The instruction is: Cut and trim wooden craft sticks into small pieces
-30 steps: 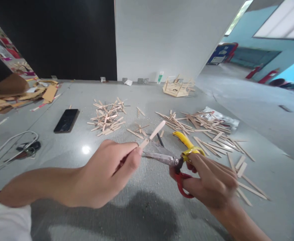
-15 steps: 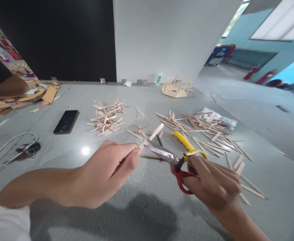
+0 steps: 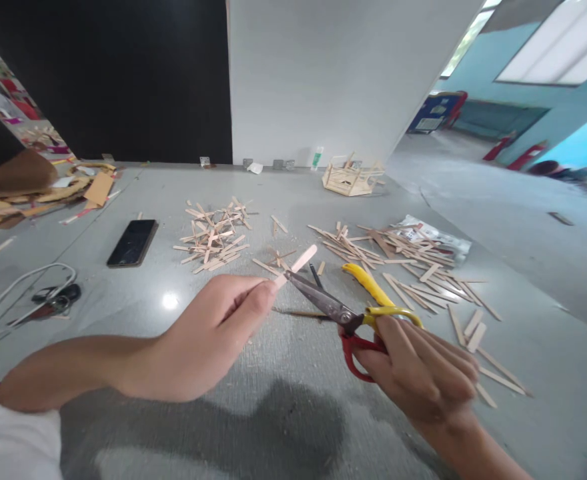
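Scissors [image 3: 326, 304] are held by the loops in the person's right hand [image 3: 421, 370], and at their tips a wooden stick [image 3: 304, 258] is pinched in the left hand [image 3: 198, 340], seemingly to steady it there.

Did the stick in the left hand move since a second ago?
Yes, the stick moved a little left, toward the phone, which stayed put.

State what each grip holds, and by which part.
Left grip: a stick, by its nearer part. Right grip: scissors, by the handles.
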`<state>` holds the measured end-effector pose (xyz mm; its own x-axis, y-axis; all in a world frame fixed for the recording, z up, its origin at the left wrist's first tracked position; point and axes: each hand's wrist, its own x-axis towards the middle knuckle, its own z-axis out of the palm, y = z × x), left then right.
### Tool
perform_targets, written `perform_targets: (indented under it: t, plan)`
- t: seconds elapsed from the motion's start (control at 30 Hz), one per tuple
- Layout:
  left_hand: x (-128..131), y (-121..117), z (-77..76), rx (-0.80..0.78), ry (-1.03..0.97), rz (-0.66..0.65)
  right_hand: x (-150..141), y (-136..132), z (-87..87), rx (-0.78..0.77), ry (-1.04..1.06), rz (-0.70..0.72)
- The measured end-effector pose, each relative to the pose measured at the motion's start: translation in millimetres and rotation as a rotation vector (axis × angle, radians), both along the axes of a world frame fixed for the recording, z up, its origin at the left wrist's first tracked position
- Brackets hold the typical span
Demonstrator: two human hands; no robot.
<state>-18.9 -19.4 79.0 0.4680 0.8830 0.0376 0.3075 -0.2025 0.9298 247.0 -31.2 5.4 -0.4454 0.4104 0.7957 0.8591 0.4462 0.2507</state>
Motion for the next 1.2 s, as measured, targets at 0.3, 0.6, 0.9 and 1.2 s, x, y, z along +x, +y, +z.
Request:
perform_targets:
  t: [0.3,0.6,0.9,1.2]
  plan:
    - [-0.1,13.0,3.9,-0.387,-0.16,-0.028,-8.9,-3.4,7.5,0.118,-0.112,-0.15]
    - [-0.3,23.2,-3.3,-0.241,-0.055,-0.046,-6.7,7.4,-4.9,-0.067,0.049,-0.046]
    - [-0.3,16.2,1.4,0.073,0.143,0.033,-10.0,6.3,-7.7,-0.15,0.15,0.002]
    - [-1.9,11.4,4.0,0.098,0.197,-0.01,-7.4,6.0,-6.8,-0.15,0.127,0.0]
